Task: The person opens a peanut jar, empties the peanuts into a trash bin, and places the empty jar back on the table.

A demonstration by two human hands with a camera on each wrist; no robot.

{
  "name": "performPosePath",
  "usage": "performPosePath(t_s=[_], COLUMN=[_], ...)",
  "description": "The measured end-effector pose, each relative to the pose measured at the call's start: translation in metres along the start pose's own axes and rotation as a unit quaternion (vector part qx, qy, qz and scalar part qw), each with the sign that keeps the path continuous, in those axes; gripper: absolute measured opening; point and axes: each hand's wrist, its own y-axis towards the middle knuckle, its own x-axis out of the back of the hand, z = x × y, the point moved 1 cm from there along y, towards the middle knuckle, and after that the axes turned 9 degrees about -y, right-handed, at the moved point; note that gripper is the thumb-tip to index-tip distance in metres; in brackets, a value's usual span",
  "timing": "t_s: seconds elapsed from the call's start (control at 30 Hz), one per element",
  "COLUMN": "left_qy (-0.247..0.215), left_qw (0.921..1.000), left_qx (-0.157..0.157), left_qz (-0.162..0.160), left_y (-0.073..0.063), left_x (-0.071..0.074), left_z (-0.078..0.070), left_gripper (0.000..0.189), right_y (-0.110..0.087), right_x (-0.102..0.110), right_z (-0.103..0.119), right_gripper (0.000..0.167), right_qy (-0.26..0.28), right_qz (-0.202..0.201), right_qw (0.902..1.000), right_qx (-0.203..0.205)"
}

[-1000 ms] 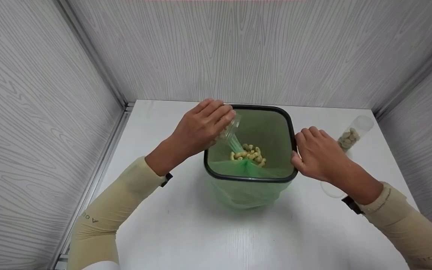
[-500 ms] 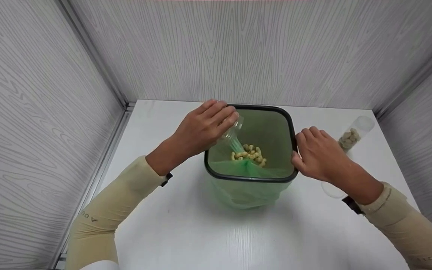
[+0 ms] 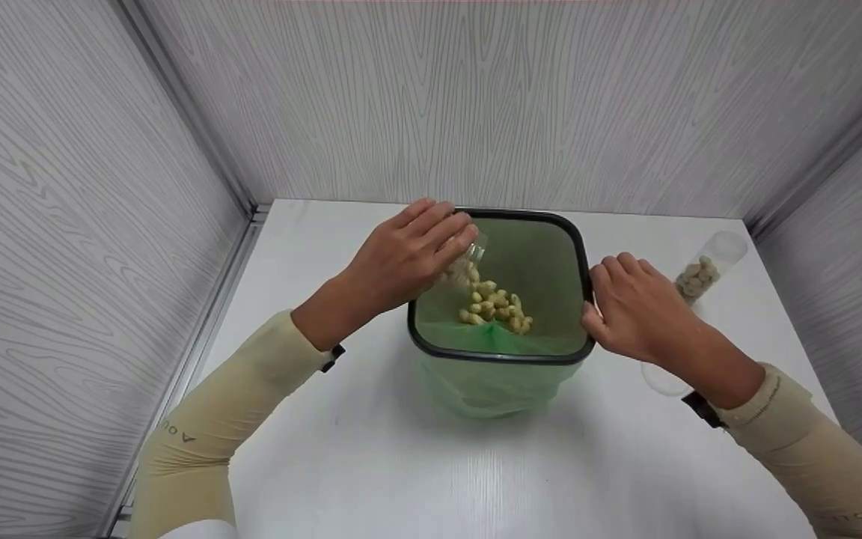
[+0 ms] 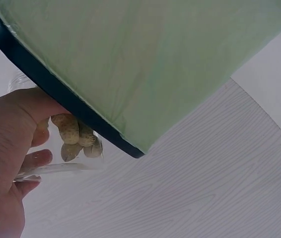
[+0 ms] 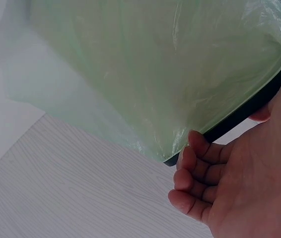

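A trash bin with a black rim (image 3: 498, 358) and a green plastic bag lining it (image 3: 491, 389) stands mid-table. My left hand (image 3: 405, 254) grips a clear jar (image 4: 61, 167), tipped over the bin's left side. Peanuts in their shells (image 4: 67, 130) show inside the jar in the left wrist view; others slide from its mouth. A heap of peanuts (image 3: 502, 308) lies on the green bag inside the bin. At the bin's right side my right hand (image 3: 637, 307) holds the rim, fingers curled at its edge in the right wrist view.
A clear cylindrical jar (image 3: 723, 251) with pale nuts or beans in its lower part is at the table's back right. Behind the right wrist lies a clear round lid (image 3: 663, 379), partly hidden. Wood-grained panels (image 3: 476, 105) enclose the white table (image 3: 431, 464).
Peanuts now spill from the jar's mouth, and the heap in the bin has grown toward it. My left hand has shifted very slightly right; the right hand stays on the rim.
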Motion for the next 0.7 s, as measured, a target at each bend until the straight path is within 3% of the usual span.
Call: performPosePath(t_s=[0.7], left_qy=[0.009], left_qw=[0.9999], left_qx=[-0.007], left_qz=[0.003], left_y=[0.009], left_x=[0.012], left_z=[-0.001], left_gripper=[0.036], right_y=[0.000], right_x=[0.002], right_z=[0.001], right_gripper=[0.030], right_qy=[0.003], right_qz=[-0.004], right_qw=[1.0000], right_qx=[0.002])
